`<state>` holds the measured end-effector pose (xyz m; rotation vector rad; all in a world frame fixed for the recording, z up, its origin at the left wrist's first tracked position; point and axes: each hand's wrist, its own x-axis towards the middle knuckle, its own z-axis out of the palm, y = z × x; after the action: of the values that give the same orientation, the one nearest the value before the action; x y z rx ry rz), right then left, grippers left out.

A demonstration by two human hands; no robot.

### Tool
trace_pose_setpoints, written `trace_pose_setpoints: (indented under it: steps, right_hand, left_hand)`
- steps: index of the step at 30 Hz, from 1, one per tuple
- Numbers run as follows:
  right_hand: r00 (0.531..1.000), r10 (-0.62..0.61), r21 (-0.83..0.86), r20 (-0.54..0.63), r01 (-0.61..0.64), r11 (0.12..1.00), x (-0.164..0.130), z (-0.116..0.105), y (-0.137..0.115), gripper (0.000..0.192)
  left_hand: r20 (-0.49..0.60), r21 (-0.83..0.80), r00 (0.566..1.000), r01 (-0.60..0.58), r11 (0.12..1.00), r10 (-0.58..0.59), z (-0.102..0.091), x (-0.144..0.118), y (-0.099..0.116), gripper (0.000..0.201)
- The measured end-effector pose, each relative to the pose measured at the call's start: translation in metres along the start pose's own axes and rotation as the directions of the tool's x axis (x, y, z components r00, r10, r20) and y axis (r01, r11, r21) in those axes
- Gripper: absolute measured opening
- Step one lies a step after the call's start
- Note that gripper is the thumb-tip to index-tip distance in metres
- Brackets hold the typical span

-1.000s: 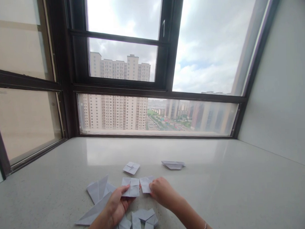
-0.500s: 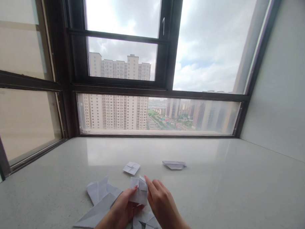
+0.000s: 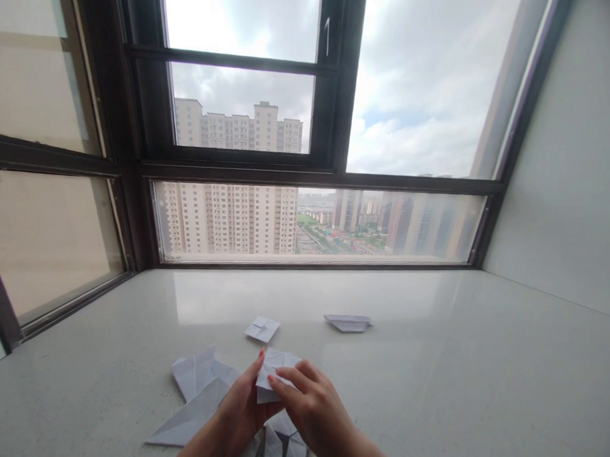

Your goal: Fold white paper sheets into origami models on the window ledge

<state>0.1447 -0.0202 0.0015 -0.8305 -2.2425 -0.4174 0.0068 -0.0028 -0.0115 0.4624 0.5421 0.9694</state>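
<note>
Folded white paper piece (image 3: 275, 375) held just above pale stone counter (image 3: 440, 384), low and centre-left in view, pinched between both hands. Far left: dark window frame (image 3: 132, 161) meeting counter's back and left edges, wide bare stone in front of it. Next along, larger creased sheet (image 3: 195, 399) lying flat, long pointed corner aimed at near-left, its right edge tucked beside left hand (image 3: 244, 410). Left hand closed on paper piece from left side, thumb tip up against its top-left corner. Right hand (image 3: 311, 405) closed on same piece from right, fingers (image 3: 285, 382) curled over its front face. Beneath both wrists, more folded scraps (image 3: 282, 446) overlapping at frame's bottom edge. Behind hands, small folded square (image 3: 262, 328) lying alone, well apart from held piece. Further right, flat folded packet (image 3: 348, 322) also alone, clear stone all round. Right of hands: long open stretch of counter running to grey side wall (image 3: 573, 179), which meets stone along slanting line. Back edge of counter butting against window sill, tower blocks beyond glass.
</note>
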Motion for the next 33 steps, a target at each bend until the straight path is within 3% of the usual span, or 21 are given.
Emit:
trace_pose_setpoints:
  steps: [5,9,15,23,29,33]
  right_hand:
    - [0.997,-0.075,0.028,-0.037,0.076,0.997,0.001,-0.003,0.001,0.019]
    - [0.998,-0.059,0.062,-0.008,0.059,0.996,-0.001,0.001,0.003,0.018]
    - [0.999,-0.035,0.11,0.006,0.034,0.993,-0.001,0.001,0.002,0.016]
    - [0.99,0.021,0.213,0.139,-0.051,0.976,0.003,-0.009,-0.005,0.016]
    - [0.991,0.135,0.234,0.011,-0.134,0.963,0.001,-0.009,0.001,0.019]
    - [0.979,0.206,0.218,0.003,-0.201,0.955,-0.003,-0.001,0.008,0.028]
  left_hand:
    - [-0.025,0.007,1.0,0.0,1.0,0.0,0.001,0.0,0.001,0.035]
    - [-0.013,0.004,1.0,-0.012,1.0,0.012,-0.003,0.003,0.001,0.039]
    - [-0.047,0.035,0.999,-0.017,0.999,0.018,-0.001,0.001,-0.001,0.027]
    - [-0.153,0.241,0.969,-0.153,0.958,0.194,-0.002,-0.001,-0.013,0.021]
    - [-0.158,0.249,0.969,-0.145,0.958,0.188,0.003,-0.003,-0.009,0.021]
    - [-0.12,0.29,0.974,-0.153,0.945,0.194,0.007,-0.003,-0.008,0.024]
